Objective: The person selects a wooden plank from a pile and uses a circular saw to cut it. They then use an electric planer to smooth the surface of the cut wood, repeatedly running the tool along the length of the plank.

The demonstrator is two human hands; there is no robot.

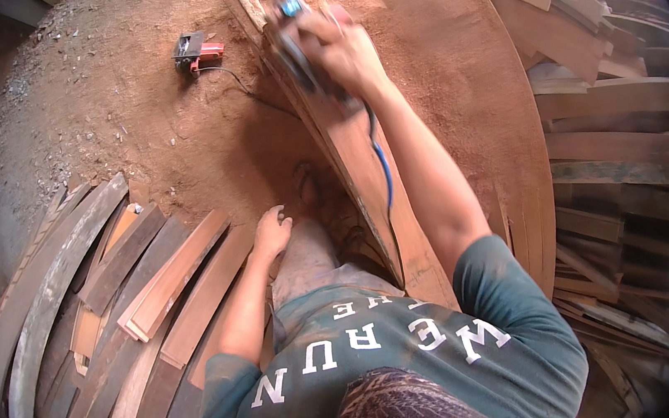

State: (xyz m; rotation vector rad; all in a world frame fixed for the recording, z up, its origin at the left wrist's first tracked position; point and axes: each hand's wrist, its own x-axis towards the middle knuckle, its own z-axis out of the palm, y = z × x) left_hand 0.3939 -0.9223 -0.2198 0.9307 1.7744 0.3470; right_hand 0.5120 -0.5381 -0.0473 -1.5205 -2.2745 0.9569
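Right hand (pixel 342 51) clenched on an electric planer (pixel 308 62) atop a long plank (pixel 362 164). The plank's axis runs straight away from the person. Left hand (pixel 271 233) released, resting on the knee, well apart.

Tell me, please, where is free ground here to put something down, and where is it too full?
Free: the sawdust ground between the red tool and the curved boards. Crowded: those boards at the left, the stacked wood at the right, and the long plank, where the right hand holds a power tool.
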